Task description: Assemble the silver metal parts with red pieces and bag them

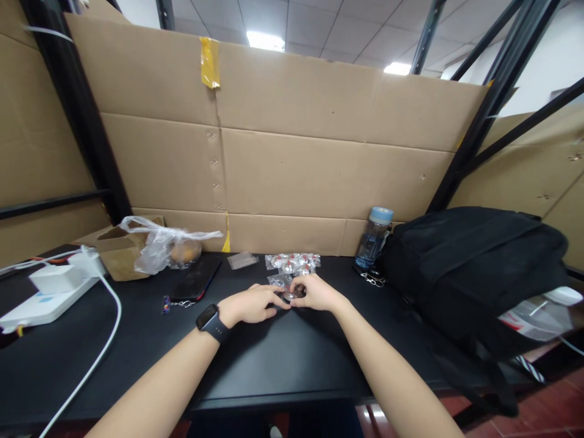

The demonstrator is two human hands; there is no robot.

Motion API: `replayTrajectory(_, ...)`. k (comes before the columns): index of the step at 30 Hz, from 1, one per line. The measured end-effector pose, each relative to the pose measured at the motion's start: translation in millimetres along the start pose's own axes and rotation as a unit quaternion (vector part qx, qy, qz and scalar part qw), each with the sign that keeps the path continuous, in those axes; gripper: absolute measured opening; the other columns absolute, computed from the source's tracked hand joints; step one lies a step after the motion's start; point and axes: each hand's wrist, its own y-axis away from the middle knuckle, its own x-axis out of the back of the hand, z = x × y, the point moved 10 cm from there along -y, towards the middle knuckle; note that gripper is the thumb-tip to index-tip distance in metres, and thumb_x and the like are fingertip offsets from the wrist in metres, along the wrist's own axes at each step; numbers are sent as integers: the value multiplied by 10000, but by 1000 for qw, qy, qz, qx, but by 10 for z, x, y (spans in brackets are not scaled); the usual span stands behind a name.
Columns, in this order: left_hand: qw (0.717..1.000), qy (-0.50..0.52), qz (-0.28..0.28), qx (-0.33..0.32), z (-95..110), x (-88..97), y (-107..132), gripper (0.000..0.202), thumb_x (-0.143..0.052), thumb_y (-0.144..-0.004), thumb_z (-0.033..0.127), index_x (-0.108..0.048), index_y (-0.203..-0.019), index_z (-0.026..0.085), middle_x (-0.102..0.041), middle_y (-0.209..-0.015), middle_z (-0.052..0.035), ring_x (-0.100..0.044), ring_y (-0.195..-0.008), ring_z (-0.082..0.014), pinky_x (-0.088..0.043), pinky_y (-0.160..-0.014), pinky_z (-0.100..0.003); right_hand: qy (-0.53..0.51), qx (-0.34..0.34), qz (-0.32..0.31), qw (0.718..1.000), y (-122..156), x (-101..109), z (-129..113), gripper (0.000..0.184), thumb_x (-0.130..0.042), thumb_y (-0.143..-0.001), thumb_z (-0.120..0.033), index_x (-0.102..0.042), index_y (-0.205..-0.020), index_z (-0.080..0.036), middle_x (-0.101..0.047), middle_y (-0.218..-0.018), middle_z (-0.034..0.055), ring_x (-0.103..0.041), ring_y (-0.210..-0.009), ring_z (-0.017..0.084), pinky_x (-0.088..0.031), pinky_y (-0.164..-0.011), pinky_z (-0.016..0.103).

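Note:
At the middle of the table, my right hand [314,293] curls its thumb and fingers around the edge of a small round shiny disc [289,297]. What kind of disc it is cannot be made out. My left hand [255,303], with a dark watch on the wrist, reaches in from the other side. Its fingers are stretched and apart, with the tips at the disc's left edge. Just behind the hands lies a crinkled clear packet [279,280], partly covered by the fingers. Several round items in clear wrappers [292,263] lie in a group behind it.
A clear flat case [243,260] and a black phone-like slab [194,281] lie left. Farther left are a plastic bag [159,246], a cardboard box [122,252] and a power strip [50,304] with a white cable. A water bottle [373,240] and black backpack [460,267] stand right.

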Motion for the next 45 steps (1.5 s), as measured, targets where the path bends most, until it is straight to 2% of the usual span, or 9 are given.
replayTrajectory(6, 1000, 9, 0, 0, 3, 11, -1, 447, -573, -887, 240, -625, -1285, 436, -467, -1510, 10, -504, -1332, -269, -371, -1113, -430, -6, -8, -7, 1000, 8, 8, 47, 159, -785, -720, -255, -700, -827, -173, -699, -759, 0, -632, -709, 141, -442, -656, 221)
replayTrajectory(11, 1000, 11, 2, -6, 16, 19, -3, 448, -582, -884, 251, -623, -1283, 449, -458, -1515, 28, -503, -1330, -266, -371, -1118, -419, 9, -4, -13, 1000, 12, 17, -16, 512, -803, -688, -242, -659, -1178, -205, -693, -930, 31, -633, -780, 165, -467, -712, 247)
replayTrajectory(14, 1000, 22, 8, -17, 37, 31, -1, 455, -583, -881, 240, -625, -1286, 443, -483, -1489, 27, -527, -1298, -261, -380, -1112, -395, 47, 18, -32, 998, 18, -14, -98, 608, -786, -698, -268, -632, -1286, -240, -659, -1054, 69, -615, -908, 205, -464, -797, 282)
replayTrajectory(18, 1000, 10, 13, 2, -4, 59, 15, 449, -627, -856, 266, -641, -1267, 445, -529, -1389, 6, -536, -1245, -252, -398, -1080, -359, 65, 13, -53, 996, 30, -41, -81, 588, -745, -719, -258, -648, -1299, -265, -656, -986, 56, -597, -875, 200, -457, -797, 278)
replayTrajectory(22, 1000, -18, 6, 19, -34, 69, 40, 471, -644, -840, 273, -628, -1263, 479, -520, -1336, 2, -521, -1218, -247, -393, -1057, -369, 80, 7, -57, 995, 46, -25, -18, 471, -725, -692, -220, -740, -1163, -239, -668, -829, 25, -586, -788, 182, -450, -744, 250)
replayTrajectory(27, 999, -25, 9, 30, -67, 61, 44, 476, -648, -841, 278, -618, -1252, 514, -427, -1490, 11, -418, -1330, -303, -309, -1102, -492, 103, 9, -36, 994, 55, 44, 18, 373, -766, -678, -302, -775, -1037, -200, -689, -891, 54, -598, -777, 185, -446, -710, 255)
replayTrajectory(33, 998, -42, -11, 55, -125, 17, 40, 473, -629, -863, 311, -584, -1264, 557, -427, -1531, 24, -355, -1365, -349, -261, -1080, -602, 111, -28, -46, 992, 84, 58, 66, 265, -810, -653, -313, -756, -877, -182, -672, -696, 7, -574, -617, 149, -394, -578, 233)
replayTrajectory(40, 999, -21, -19, 35, -97, -15, 21, 451, -591, -890, 300, -583, -1293, 501, -439, -1525, -5, -391, -1395, -305, -243, -1118, -557, 101, 40, -20, 994, 158, 262, -132, 497, -742, -767, -211, -666, -1255, -265, -691, -1027, 65, -619, -933, 214, -453, -855, 291)
replayTrajectory(45, 999, -21, -17, 28, -87, -31, 10, 464, -567, -905, 306, -554, -1329, 494, -449, -1515, -22, -424, -1380, -293, -292, -1103, -527, 84, 35, 2, 996, 180, 406, -111, 375, -668, -878, -305, -681, -1249, -256, -647, -1024, 79, -604, -920, 204, -458, -896, 321)
